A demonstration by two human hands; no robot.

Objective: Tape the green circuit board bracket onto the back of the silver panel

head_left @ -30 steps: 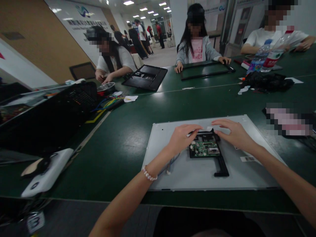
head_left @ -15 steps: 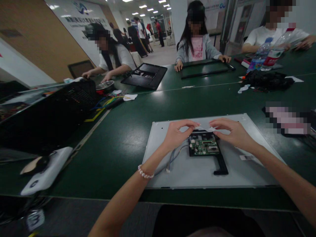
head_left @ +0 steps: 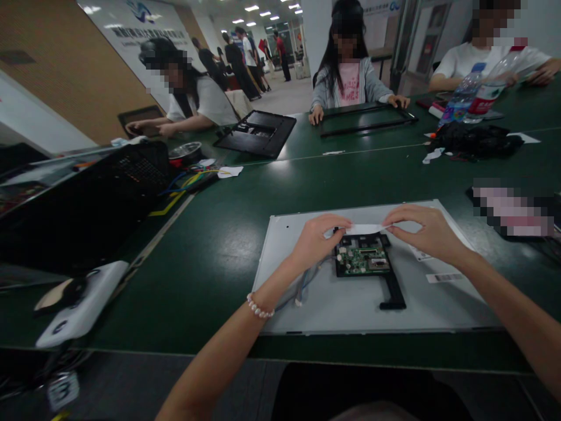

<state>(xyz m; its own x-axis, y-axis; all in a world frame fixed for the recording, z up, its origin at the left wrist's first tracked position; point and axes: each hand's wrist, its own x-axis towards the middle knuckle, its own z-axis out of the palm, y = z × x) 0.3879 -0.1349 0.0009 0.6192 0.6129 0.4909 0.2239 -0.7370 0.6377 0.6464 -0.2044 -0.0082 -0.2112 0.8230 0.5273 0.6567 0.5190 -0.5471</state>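
Note:
A grey metal monitor back panel lies flat on the green table in front of me. A green circuit board in a black bracket sits on its middle. My left hand and my right hand each pinch one end of a white strip, stretched flat between them just above the board's far edge. Thin grey-blue cables trail from the board toward my left wrist, which wears a bead bracelet.
A black mesh crate, coloured wires and a metal bowl lie at the left. A white device rests near the front left edge. People across the table handle black monitor frames. Bottles and a black bag stand far right.
Both hands lifted from the board's top edge and drew apart, pulling the white strip out between them. The person at the far left leaned further left.

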